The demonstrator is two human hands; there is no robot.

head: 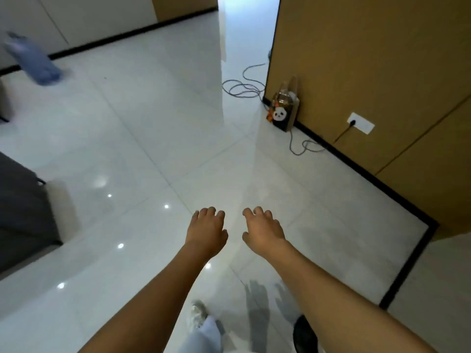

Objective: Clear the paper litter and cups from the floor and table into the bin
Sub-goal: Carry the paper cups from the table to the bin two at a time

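No paper litter, cup or bin can be made out. Left hand (207,231) and right hand (262,231) – side by side at 6 o'clock, apart, palms down, fingers loosely curled, holding nothing. Floor (153,128): glossy white tile. At 2 o'clock a panda-print bag (283,113) stands against the brown wall (369,59) – a grey cable (242,86) coiled beside it.
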